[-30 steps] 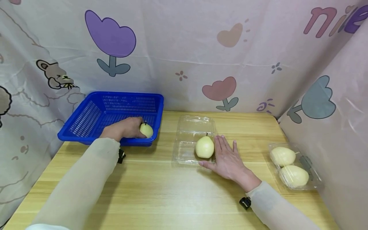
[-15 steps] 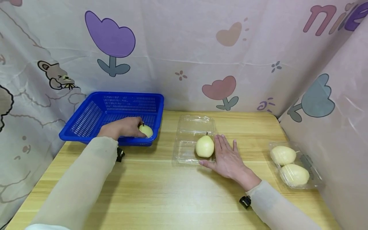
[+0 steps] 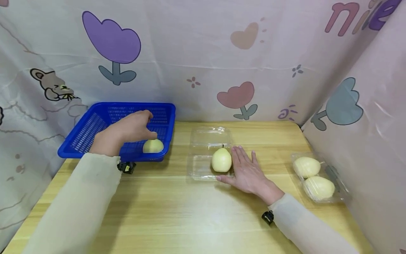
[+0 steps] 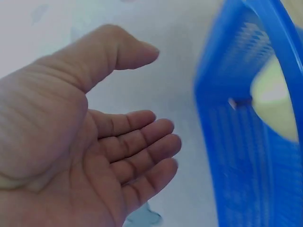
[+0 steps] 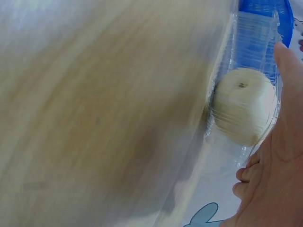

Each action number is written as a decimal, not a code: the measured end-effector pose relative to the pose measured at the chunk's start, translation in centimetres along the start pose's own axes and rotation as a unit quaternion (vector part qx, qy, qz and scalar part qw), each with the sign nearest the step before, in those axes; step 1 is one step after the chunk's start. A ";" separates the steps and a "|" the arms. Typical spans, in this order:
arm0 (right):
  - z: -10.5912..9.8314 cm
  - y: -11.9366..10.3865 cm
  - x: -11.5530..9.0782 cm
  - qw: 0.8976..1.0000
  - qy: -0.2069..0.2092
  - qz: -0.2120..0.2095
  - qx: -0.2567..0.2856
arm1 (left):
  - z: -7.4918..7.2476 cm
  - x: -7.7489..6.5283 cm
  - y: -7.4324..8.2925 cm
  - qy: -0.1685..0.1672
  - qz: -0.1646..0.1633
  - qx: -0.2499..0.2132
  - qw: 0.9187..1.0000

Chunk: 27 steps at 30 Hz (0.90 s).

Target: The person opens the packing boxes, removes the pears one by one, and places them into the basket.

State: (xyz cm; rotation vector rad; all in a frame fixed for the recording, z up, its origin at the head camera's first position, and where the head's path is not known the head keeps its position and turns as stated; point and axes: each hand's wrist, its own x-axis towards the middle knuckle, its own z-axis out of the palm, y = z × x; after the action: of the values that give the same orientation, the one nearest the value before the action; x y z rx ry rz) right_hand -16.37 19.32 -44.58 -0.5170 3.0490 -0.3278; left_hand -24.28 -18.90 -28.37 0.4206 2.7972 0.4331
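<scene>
My left hand [image 3: 128,128] hovers above the blue basket [image 3: 172,120], thumb and fingers spread apart with nothing between them. Below it a pale yellow pear [image 3: 153,146] lies inside, by the basket's front right corner; the left wrist view shows this pear [image 4: 277,101] past the rim, apart from the fingertips. My right hand [image 3: 248,173] has its fingers straight along the right side of a clear plastic clamshell box [image 3: 200,165]. One upright pear [image 3: 221,160] stands in that box, close to the right fingers. In the right wrist view the same pear [image 5: 244,106] shows through the plastic.
Another clear box [image 3: 340,190] with two pears [image 3: 319,188] in it sits at the table's right side. A printed curtain [image 3: 190,42] hangs behind the wooden table [image 3: 190,218] and along both sides.
My left hand has let go of the pear in the basket and risen above it, fingers opening. The right hand stays beside the box. The head view has shifted slightly.
</scene>
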 end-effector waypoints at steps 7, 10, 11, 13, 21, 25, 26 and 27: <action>-0.1 0.2 0.3 1.000 -0.002 -0.010 -0.003 | 1.6 -0.4 5.6 0.061 0.040 0.039 0.997; -0.2 0.3 0.3 1.000 -0.006 -0.009 -0.004 | 3.3 0.1 7.8 0.086 0.063 0.053 0.993; -0.2 0.3 0.3 1.000 -0.008 -0.008 -0.005 | 4.0 0.3 8.5 0.092 0.071 0.057 0.992; -0.2 0.3 0.4 1.000 -0.012 -0.007 -0.008 | 5.5 0.9 9.6 0.098 0.086 0.067 0.989; -0.3 0.3 0.4 1.000 -0.022 -0.005 -0.011 | 11.1 3.7 12.1 0.034 0.111 0.047 0.992; -0.2 0.3 0.4 1.000 -0.025 -0.004 -0.015 | 13.0 5.1 12.5 0.000 0.100 0.021 0.995; -0.2 0.3 0.4 1.000 -0.026 -0.003 -0.016 | 13.4 5.5 12.5 -0.002 0.096 0.015 0.995; -0.2 0.3 0.4 0.999 -0.027 -0.003 -0.018 | 13.8 5.8 12.5 -0.004 0.092 0.010 0.996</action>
State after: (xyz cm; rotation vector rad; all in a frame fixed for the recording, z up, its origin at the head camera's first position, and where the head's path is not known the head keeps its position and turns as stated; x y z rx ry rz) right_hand -16.90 19.51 -44.48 -0.5267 3.0073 -0.2563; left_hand -22.27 -2.18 -38.16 0.6879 2.7679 0.4408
